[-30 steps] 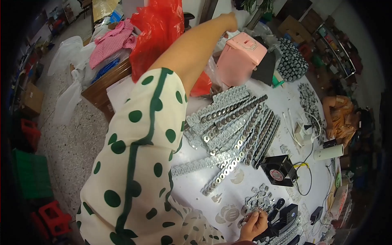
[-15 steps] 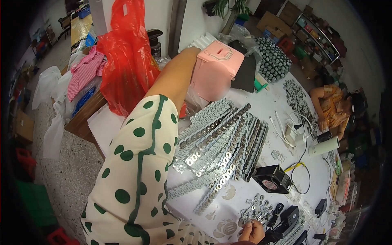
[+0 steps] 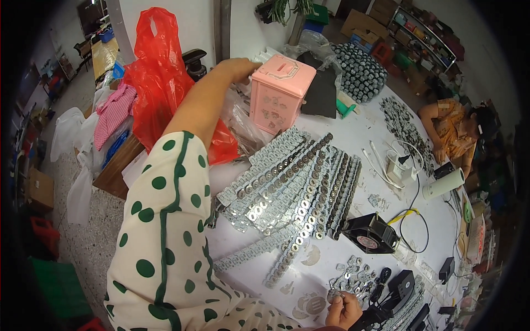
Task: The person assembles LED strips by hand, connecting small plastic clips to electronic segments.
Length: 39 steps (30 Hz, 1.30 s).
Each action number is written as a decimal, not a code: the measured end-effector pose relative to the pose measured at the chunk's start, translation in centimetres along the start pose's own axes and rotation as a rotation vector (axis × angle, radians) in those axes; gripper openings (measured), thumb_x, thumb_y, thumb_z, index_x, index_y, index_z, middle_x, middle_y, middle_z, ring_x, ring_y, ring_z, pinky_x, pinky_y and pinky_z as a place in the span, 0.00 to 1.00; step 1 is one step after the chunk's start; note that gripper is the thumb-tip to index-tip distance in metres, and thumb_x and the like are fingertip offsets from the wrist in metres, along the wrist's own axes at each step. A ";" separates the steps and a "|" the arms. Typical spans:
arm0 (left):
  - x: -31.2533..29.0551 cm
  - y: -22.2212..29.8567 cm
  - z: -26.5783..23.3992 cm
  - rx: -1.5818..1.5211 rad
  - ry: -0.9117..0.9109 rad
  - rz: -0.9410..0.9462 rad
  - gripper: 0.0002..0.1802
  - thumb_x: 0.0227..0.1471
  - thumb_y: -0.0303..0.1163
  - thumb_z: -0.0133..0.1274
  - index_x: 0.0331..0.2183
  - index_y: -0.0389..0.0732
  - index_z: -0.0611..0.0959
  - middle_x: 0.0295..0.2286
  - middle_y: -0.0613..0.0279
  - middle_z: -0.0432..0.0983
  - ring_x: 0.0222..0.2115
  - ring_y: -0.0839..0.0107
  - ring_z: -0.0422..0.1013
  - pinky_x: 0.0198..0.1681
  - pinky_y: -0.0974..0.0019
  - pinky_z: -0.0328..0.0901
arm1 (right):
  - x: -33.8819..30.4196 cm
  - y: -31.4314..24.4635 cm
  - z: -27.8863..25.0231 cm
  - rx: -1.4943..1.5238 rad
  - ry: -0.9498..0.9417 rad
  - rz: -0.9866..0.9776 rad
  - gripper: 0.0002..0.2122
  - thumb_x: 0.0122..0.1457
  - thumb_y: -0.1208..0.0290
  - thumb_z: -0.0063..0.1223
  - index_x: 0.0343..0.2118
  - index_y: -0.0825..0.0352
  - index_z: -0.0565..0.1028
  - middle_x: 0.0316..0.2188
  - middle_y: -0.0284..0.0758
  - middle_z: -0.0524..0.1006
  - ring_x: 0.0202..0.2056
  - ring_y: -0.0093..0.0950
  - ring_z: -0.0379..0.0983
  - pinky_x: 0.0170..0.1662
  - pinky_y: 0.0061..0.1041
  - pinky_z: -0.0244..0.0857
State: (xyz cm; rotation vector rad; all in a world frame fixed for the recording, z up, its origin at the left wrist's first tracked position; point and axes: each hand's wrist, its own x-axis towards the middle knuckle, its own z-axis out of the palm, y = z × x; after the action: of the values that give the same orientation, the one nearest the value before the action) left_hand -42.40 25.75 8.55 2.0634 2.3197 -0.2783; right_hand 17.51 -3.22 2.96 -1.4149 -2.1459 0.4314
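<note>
My left hand (image 3: 238,67) is stretched far out and rests against the top left corner of a pink box (image 3: 279,96); the sleeve is white with green dots. Whether its fingers grip anything is hidden. My right hand (image 3: 343,310) is at the lower edge, fingertips pinched on a small metal piece (image 3: 333,297), beside a pile of small shiny metal parts (image 3: 353,275). Between the hands, several long strips of metal parts (image 3: 292,193) lie fanned on the white table (image 3: 353,138).
A red plastic bag (image 3: 157,83) stands left of the box. A black fan (image 3: 371,233), cables, a white roll (image 3: 444,183) and black adapters lie at the right. Grey cylinders (image 3: 359,69) fill the back. Another person (image 3: 458,129) works at the far right.
The view has swung so the table sits more central. My left arm has drawn back and now rests by the pink box. My right hand stays at the small parts pile.
</note>
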 end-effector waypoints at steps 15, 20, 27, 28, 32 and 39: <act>1.5 -0.2 5.2 -0.093 0.021 -0.043 0.20 0.44 0.30 0.58 0.43 0.45 0.81 0.41 0.51 0.78 0.42 0.53 0.74 0.45 0.57 0.69 | 0.8 -0.9 0.2 0.042 0.076 -0.088 0.05 0.57 0.73 0.55 0.32 0.70 0.76 0.22 0.40 0.76 0.20 0.32 0.71 0.25 0.25 0.63; 1.4 0.3 5.4 -0.225 0.161 -0.155 0.20 0.39 0.32 0.63 0.40 0.46 0.82 0.40 0.50 0.78 0.40 0.53 0.75 0.44 0.56 0.69 | 1.1 -0.6 0.7 0.045 0.088 -0.141 0.05 0.57 0.73 0.55 0.31 0.70 0.76 0.21 0.39 0.75 0.19 0.30 0.69 0.23 0.23 0.61; 0.6 -0.6 4.4 -0.414 0.474 0.082 0.19 0.42 0.34 0.61 0.39 0.39 0.79 0.35 0.49 0.78 0.38 0.51 0.74 0.41 0.57 0.68 | 0.7 -0.4 0.3 0.076 0.074 -0.049 0.06 0.58 0.73 0.55 0.33 0.70 0.76 0.21 0.39 0.75 0.20 0.28 0.69 0.24 0.23 0.62; 0.4 -0.6 4.0 -0.555 0.618 0.122 0.19 0.43 0.34 0.61 0.39 0.38 0.78 0.34 0.48 0.78 0.37 0.51 0.74 0.41 0.58 0.68 | 0.7 -0.5 0.3 0.086 0.073 -0.044 0.06 0.58 0.72 0.55 0.33 0.70 0.76 0.21 0.39 0.75 0.20 0.28 0.69 0.25 0.23 0.62; 0.8 -0.5 0.9 -0.807 0.905 -0.018 0.18 0.43 0.35 0.60 0.36 0.36 0.78 0.26 0.52 0.77 0.29 0.59 0.75 0.34 0.62 0.68 | -0.1 -0.3 1.1 0.106 0.045 -0.011 0.06 0.58 0.72 0.55 0.33 0.70 0.76 0.21 0.38 0.75 0.20 0.27 0.69 0.25 0.23 0.62; -1.3 2.6 -8.4 -1.153 0.627 0.035 0.16 0.44 0.41 0.58 0.31 0.39 0.79 0.16 0.66 0.70 0.14 0.76 0.64 0.19 0.69 0.60 | -1.1 -0.5 1.7 0.252 0.113 -0.019 0.07 0.59 0.71 0.53 0.31 0.71 0.75 0.19 0.35 0.74 0.18 0.23 0.68 0.23 0.20 0.60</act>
State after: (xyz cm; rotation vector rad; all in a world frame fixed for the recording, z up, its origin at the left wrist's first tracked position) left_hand -38.80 26.04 16.63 1.5988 1.8111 1.4986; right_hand 16.53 -4.39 1.57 -1.2463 -1.9375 0.5781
